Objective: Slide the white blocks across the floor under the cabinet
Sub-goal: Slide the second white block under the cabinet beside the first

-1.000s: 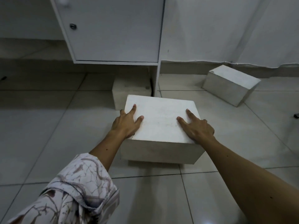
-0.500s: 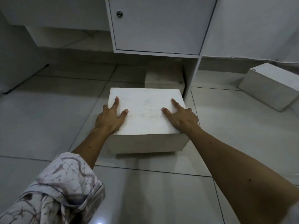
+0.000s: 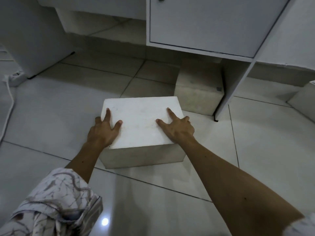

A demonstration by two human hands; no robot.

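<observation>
A white block (image 3: 139, 123) sits on the tiled floor in front of the gap under the white cabinet (image 3: 204, 23). My left hand (image 3: 102, 132) grips its near left corner, thumb on top and fingers over the side. On its right side lies my right hand (image 3: 179, 130), index finger and thumb spread on top, the other fingers curled over the edge. A second white block (image 3: 197, 96) stands partly under the cabinet, just beyond and to the right, against the cabinet's side panel (image 3: 233, 92).
A third white block (image 3: 305, 101) shows at the right edge, outside the cabinet panel. At the far left a power strip (image 3: 15, 77) and its white cable (image 3: 8, 113) lie on the floor. Open tile stretches under the cabinet left of the second block.
The block under my hands has slid left across the floor, away from the cabinet's side panel, and now sits left of the second block. Both hands kept their hold.
</observation>
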